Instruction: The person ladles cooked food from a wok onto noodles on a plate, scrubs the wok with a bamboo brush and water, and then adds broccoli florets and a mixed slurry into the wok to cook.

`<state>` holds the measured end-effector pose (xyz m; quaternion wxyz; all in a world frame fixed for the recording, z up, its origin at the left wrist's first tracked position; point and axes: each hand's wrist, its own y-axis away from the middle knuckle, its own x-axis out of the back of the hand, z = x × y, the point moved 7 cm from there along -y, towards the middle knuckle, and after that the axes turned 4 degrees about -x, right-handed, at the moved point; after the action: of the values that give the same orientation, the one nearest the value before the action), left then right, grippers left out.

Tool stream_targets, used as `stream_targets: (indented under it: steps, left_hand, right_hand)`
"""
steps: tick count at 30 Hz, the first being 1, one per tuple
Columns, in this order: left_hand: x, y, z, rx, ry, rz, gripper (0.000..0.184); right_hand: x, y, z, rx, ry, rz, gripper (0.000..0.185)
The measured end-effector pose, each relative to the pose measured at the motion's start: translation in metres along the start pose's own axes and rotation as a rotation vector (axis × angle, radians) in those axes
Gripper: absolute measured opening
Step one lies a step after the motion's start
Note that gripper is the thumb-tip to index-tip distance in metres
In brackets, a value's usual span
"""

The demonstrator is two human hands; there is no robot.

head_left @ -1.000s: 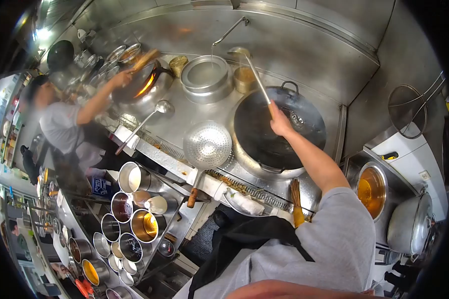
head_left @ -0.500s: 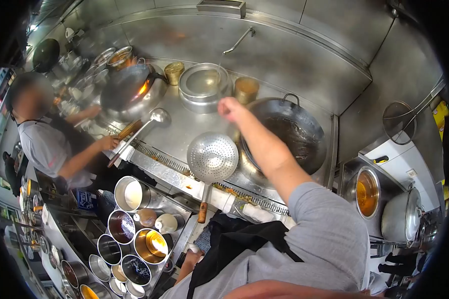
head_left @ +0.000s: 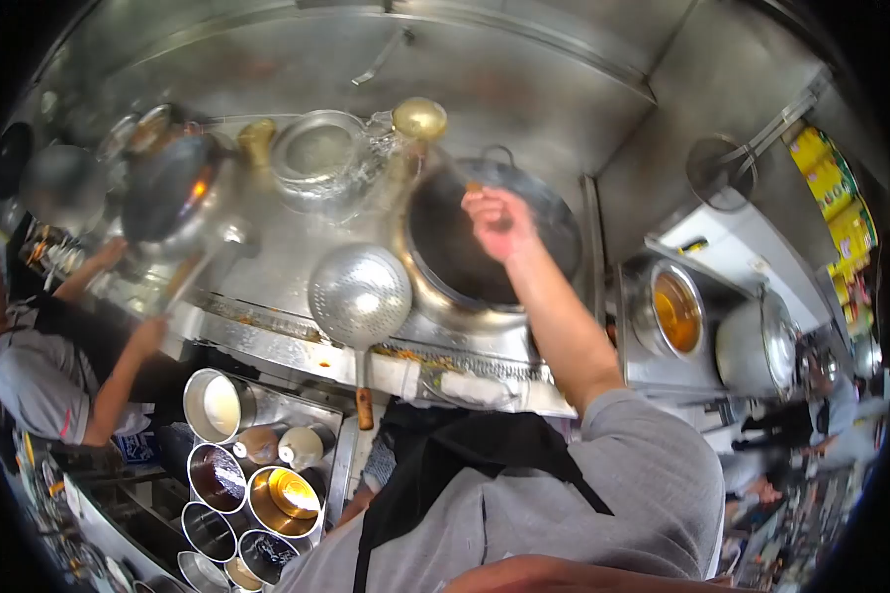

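My right hand [head_left: 499,222] is closed on the wooden handle end of a ladle, over the near side of a large dark wok [head_left: 485,247]. The ladle's bowl [head_left: 420,118] is up and to the left, blurred, beside a round metal pot [head_left: 318,156] with water splashing at its right edge. My left hand [head_left: 362,501] is low beside the black apron, mostly hidden; its fingers cannot be made out. A perforated skimmer [head_left: 360,295] with a wooden handle rests at the stove's front edge.
At the left, a co-worker [head_left: 44,376] reaches toward another wok [head_left: 168,188] with flame beside it. Several sauce containers [head_left: 216,405] and two bottles stand at lower left. A pot of orange liquid [head_left: 674,311] and a lidded pot [head_left: 756,346] stand on the right.
The camera view has shifted right. My right hand has moved from beside the round pot to over the wok, and the ladle's bowl now shows. The co-worker's hands have moved.
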<state>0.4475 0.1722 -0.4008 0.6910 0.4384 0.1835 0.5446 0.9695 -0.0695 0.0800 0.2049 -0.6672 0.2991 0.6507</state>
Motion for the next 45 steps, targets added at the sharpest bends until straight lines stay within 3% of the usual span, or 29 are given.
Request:
stream_targets:
  steps: [3, 5, 6, 9, 10, 11, 12, 13, 14, 17, 19, 20, 21, 22, 23, 25, 29, 32, 34, 36, 37, 40, 42, 45]
  left_hand:
    - [-0.004, -0.029, 0.014, -0.132, -0.163, -0.081, 0.043]
    - [-0.006, -0.044, 0.034, -0.223, -0.162, -0.067, 0.042]
    - [-0.008, -0.050, 0.045, -0.259, -0.123, -0.045, 0.042]
    - [-0.008, -0.019, 0.105, -0.298, 0.132, 0.054, 0.044]
    - [-0.006, -0.004, 0.128, -0.395, 0.143, 0.113, 0.047]
    - [-0.005, 0.005, 0.147, -0.489, 0.151, 0.173, 0.051]
    - [-0.008, 0.004, 0.154, -0.448, 0.093, 0.168, 0.060]
    - [-0.005, 0.021, 0.179, -0.596, 0.113, 0.123, 0.061]
    - [0.003, 0.044, 0.211, -0.617, 0.148, 0.145, 0.061]
    - [0.037, 0.095, 0.313, -0.613, 0.239, 0.312, 0.064]
    - [0.057, 0.074, 0.346, -0.699, 0.154, 0.402, 0.060]
    - [0.061, 0.077, 0.366, -0.591, 0.196, 0.455, 0.059]
    - [0.065, 0.049, 0.365, -0.635, 0.168, 0.489, 0.060]
    - [0.069, 0.032, 0.366, -0.540, -0.070, 0.604, 0.063]
    - [0.063, 0.032, 0.378, -0.544, -0.245, 0.749, 0.064]
    - [0.052, -0.016, 0.350, -0.521, -0.381, 0.816, 0.063]
    - [0.040, 0.011, 0.370, -0.471, -0.365, 0.929, 0.062]
    - [0.038, 0.042, 0.391, -0.539, -0.268, 0.966, 0.059]
    - [0.038, 0.014, 0.371, -0.502, -0.269, 0.944, 0.059]
    - [0.042, 0.005, 0.363, -0.480, -0.241, 0.913, 0.059]
    - [0.041, 0.009, 0.369, -0.497, -0.207, 0.911, 0.058]
    - [0.047, 0.020, 0.383, -0.633, -0.236, 0.884, 0.052]
    - [0.053, -0.012, 0.366, -0.592, -0.395, 0.768, 0.060]
    - [0.060, -0.030, 0.357, -0.644, -0.331, 0.621, 0.072]
  right_hand:
    - [-0.002, 0.065, -0.027, 0.025, 0.107, 0.153, 0.011]
    - [0.017, 0.109, -0.056, 0.159, 0.302, 0.420, 0.012]
    - [0.017, 0.131, -0.064, 0.184, 0.444, 0.438, 0.010]
    - [0.029, 0.211, -0.081, 0.326, 0.733, 0.688, 0.040]
    - [0.030, 0.234, -0.083, 0.320, 0.732, 0.683, 0.040]
    - [0.031, 0.259, -0.083, 0.260, 0.877, 0.743, 0.053]
    - [0.032, 0.284, -0.082, 0.194, 1.018, 0.799, 0.066]
    - [0.030, 0.305, -0.080, 0.146, 1.091, 0.794, 0.074]
    - [0.027, 0.323, -0.077, 0.092, 1.166, 0.782, 0.081]
    - [0.036, 0.370, -0.071, 0.039, 1.365, 0.802, 0.081]
    - [0.032, 0.400, -0.067, 0.142, 1.650, 0.854, 0.085]
    - [0.045, 0.414, -0.064, 0.213, 1.613, 0.831, 0.087]
    - [0.068, 0.426, -0.062, 0.287, 1.573, 0.811, 0.089]
    - [0.097, 0.435, -0.060, 0.330, 1.549, 0.758, 0.093]
    - [0.128, 0.443, -0.057, 0.338, 1.559, 0.758, 0.087]
    - [0.193, 0.453, -0.049, 0.299, 1.646, 0.806, 0.075]
    - [0.268, 0.451, -0.041, 0.221, 1.785, 0.823, 0.060]
    - [0.268, 0.425, -0.039, 0.250, 1.658, 0.704, 0.059]
    - [0.224, 0.400, -0.034, 0.152, 1.506, 0.724, 0.060]
    - [0.232, 0.368, -0.042, 0.286, 1.704, 0.599, 0.062]
    - [0.221, 0.352, -0.035, 0.154, 1.511, 0.644, 0.063]
    - [0.186, 0.300, -0.031, 0.110, 1.389, 0.650, 0.065]
    - [0.171, 0.259, -0.020, 0.143, 1.304, 0.605, 0.066]
    - [0.122, 0.179, -0.009, 0.200, 1.144, 0.496, 0.071]
